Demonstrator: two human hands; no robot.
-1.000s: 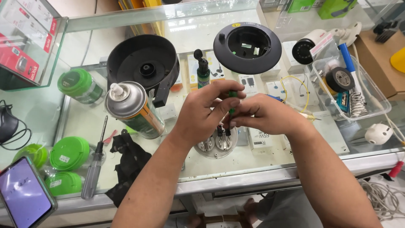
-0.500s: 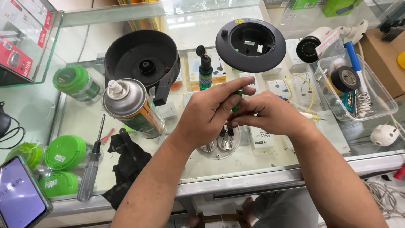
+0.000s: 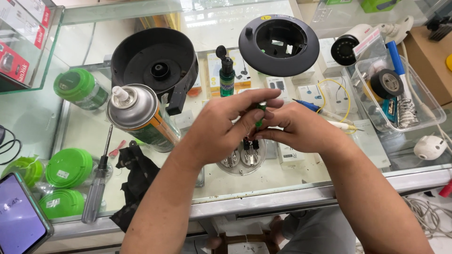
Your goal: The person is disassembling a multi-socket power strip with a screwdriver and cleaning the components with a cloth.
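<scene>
Head view showed your left hand point(image 3: 226, 124) and right hand point(image 3: 294, 127) closed together on a small green-handled tool point(image 3: 259, 115) above a round transparent part point(image 3: 242, 157)—mid-adjustment, likely needing steady pressure next.

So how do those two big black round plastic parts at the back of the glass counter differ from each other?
The black bowl-shaped housing on the left is deep and closed, with a small hub at its centre; the black flat ring-shaped cover on the right is shallow, with a wide open hole in the middle. The housing has a block sticking out at its lower edge; the cover carries a small yellow sticker on its rim. Both are round, dark plastic, and lie untouched beyond the hands.
</scene>
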